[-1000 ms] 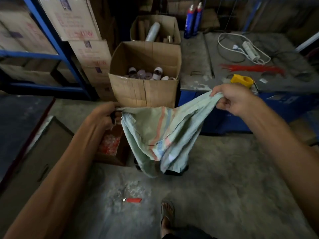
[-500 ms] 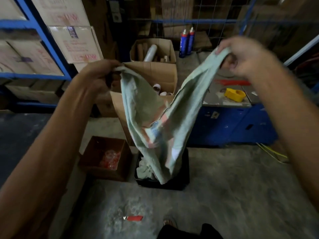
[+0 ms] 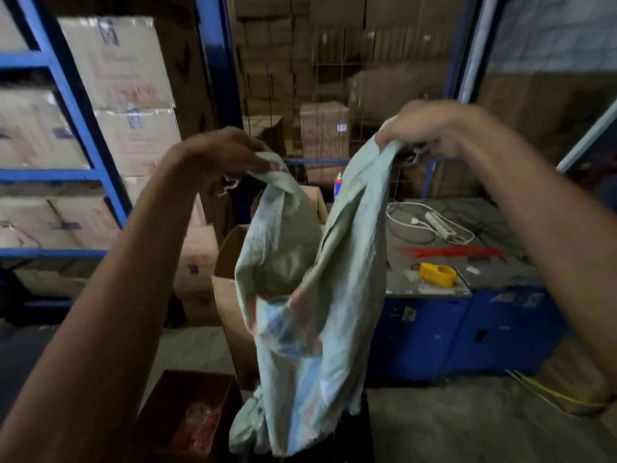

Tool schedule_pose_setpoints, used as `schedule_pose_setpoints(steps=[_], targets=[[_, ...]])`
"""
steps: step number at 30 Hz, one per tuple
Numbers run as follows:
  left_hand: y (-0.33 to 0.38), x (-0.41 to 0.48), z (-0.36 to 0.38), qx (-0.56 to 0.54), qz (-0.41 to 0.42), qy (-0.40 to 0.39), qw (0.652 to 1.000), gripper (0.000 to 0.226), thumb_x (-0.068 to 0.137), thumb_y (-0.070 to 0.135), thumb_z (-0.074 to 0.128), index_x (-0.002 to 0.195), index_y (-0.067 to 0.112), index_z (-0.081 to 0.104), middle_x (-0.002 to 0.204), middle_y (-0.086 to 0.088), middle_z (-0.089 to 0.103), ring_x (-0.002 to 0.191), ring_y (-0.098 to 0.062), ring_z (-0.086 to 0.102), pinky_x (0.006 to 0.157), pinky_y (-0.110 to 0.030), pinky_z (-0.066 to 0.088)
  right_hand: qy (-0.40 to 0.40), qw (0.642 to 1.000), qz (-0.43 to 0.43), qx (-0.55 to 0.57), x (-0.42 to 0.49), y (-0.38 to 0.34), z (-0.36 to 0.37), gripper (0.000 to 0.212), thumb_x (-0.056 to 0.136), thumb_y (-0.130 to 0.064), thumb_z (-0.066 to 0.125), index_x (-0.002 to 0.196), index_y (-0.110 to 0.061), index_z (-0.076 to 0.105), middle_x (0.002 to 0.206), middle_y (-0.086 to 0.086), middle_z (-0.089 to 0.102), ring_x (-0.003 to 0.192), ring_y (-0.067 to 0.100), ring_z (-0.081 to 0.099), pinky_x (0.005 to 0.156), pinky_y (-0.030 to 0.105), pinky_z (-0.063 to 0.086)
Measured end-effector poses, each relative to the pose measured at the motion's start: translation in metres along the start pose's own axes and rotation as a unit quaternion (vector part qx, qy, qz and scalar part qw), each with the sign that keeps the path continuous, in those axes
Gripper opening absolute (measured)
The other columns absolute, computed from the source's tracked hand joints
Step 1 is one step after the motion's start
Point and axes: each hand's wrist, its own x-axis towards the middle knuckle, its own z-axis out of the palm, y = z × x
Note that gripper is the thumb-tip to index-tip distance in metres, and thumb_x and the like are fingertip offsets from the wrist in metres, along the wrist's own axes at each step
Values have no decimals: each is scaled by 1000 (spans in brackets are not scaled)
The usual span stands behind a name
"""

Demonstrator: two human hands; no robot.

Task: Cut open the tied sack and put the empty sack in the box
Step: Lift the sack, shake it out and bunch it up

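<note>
A pale green woven sack (image 3: 310, 295) with faded red and blue stripes hangs limp between my hands. My left hand (image 3: 223, 155) grips one top corner. My right hand (image 3: 430, 128) grips the other, slightly higher. The sack's mouth sags open between them. Its lower end dangles over a dark bin (image 3: 347, 442) on the floor, mostly hidden behind the cloth. A cardboard box (image 3: 230, 295) stands open just behind the sack.
A small brown box (image 3: 187, 412) with red contents sits at lower left. A blue workbench (image 3: 467, 282) on the right carries a yellow tape dispenser (image 3: 437, 272), red ties and a white power strip (image 3: 440, 225). Blue racking (image 3: 83, 128) with cartons fills the left.
Both hands have lifted the sack higher, and the view has tilted upward. The red-handled cutter on the floor has left the frame.
</note>
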Motion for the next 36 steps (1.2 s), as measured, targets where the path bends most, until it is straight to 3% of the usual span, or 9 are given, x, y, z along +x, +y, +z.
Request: schedule_pose_setpoints(steps=[5,12,15,19,22,27,30,33,36], targets=[[5,-3,29,-79,105,-26,991,17,95,17,64,109,9,69,106,-4,69,102,-19,66,92,-37,52,-83,981,-57,167,-5,-4,27,6,86,-8,64,82,-12,65,84,6,64,83,22,61,64,27,50],[-21,3,72,-327,74,-9,942,10,98,20,61,103,12,57,95,-6,64,88,-22,63,78,-37,51,-251,915,-88,302,-4,-2,54,55,92,-50,59,136,-18,55,127,11,70,119,26,66,99,40,53],[-35,12,84,-322,57,28,945,12,96,21,64,101,11,59,91,-6,64,81,-17,63,72,-32,49,-201,945,-80,244,-8,2,66,51,87,-58,62,130,-30,58,133,5,64,123,27,61,99,43,53],[-38,23,93,-318,10,127,940,14,93,20,69,99,8,63,92,-9,68,83,-19,66,69,-30,55,68,995,-48,60,-24,16,94,85,64,-81,62,132,-39,33,129,2,55,118,23,56,96,46,51],[-37,27,90,-335,4,176,926,17,93,19,69,104,6,66,93,-7,70,82,-16,69,58,-19,55,155,978,-137,-5,-58,41,115,58,76,-69,63,117,-34,40,114,-1,55,100,18,58,75,34,49],[-30,30,82,-364,4,225,904,28,92,18,71,112,-2,66,100,-13,73,87,-20,72,70,-26,62,-64,996,-39,-42,-99,65,146,80,60,-85,64,118,-38,37,115,-9,60,97,15,63,81,38,53],[-29,29,82,-365,-5,255,895,21,91,18,72,105,2,69,93,-9,73,79,-16,71,69,-26,61,-93,987,-71,-107,-103,72,157,108,52,-64,85,135,-45,19,119,-8,56,102,18,59,82,39,51],[-34,27,81,-367,-26,278,887,22,90,22,73,105,5,70,88,-4,71,80,-15,70,65,-23,60,-1,978,-109,-177,-101,74,160,65,75,-30,81,128,-39,44,89,-10,60,80,15,60,62,28,41],[-40,19,78,-327,-12,277,903,21,93,29,70,103,11,67,96,-6,71,94,-23,71,79,-35,61,158,970,-142,-119,-93,71,142,21,82,-20,72,98,-33,69,92,-5,73,84,17,68,68,28,51]])
